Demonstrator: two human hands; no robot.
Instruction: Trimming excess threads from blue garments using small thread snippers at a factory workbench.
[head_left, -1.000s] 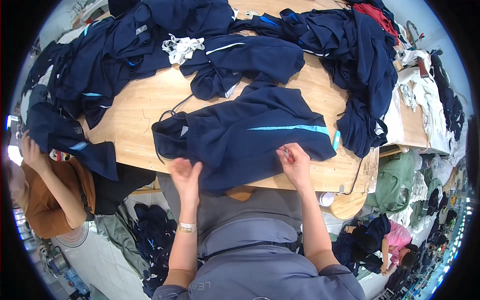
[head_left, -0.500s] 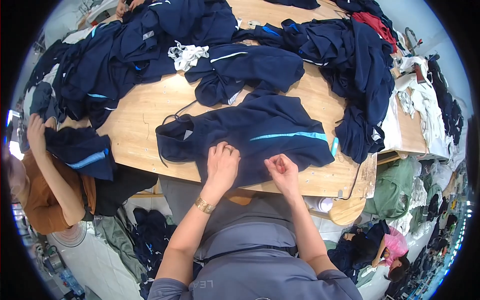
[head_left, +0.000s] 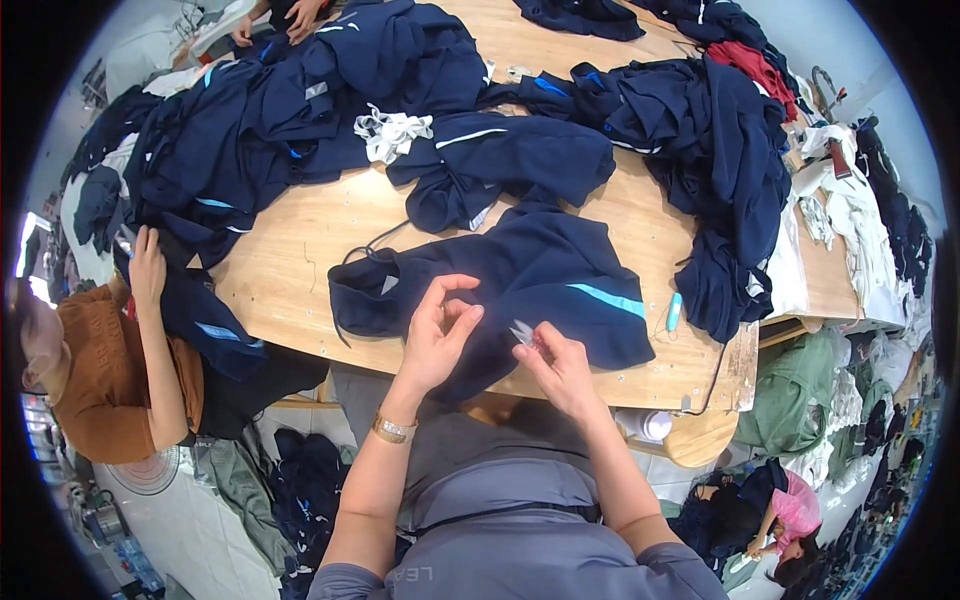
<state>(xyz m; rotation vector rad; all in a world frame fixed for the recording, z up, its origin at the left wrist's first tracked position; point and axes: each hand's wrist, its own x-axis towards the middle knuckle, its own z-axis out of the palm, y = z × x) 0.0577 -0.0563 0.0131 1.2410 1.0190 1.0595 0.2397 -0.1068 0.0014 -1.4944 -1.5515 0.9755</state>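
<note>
A dark navy garment [head_left: 560, 255] with a light blue stripe lies at the table's front edge, a gathered opening and dark cord at its left end. Over its near part hovers my left hand [head_left: 435, 340], thumb and forefinger curved with a gap between them. I see nothing held there. My right hand [head_left: 562, 368] grips small thread snips [head_left: 520, 332], whose silver blades point up and left toward the left hand. Most of the snips is hidden by the fingers.
Navy garments are heaped on the wooden table [head_left: 290, 240] at left [head_left: 240, 150] and right [head_left: 720, 150]. White strips [head_left: 392, 133] lie behind my garment, a turquoise tool [head_left: 674, 311] to its right. At left, a person in brown [head_left: 110, 380] handles another garment.
My left hand has lifted off the garment and its thumb and forefinger have spread. The right hand has turned, bringing the snips' blades into sight. The person at left has shifted their garment.
</note>
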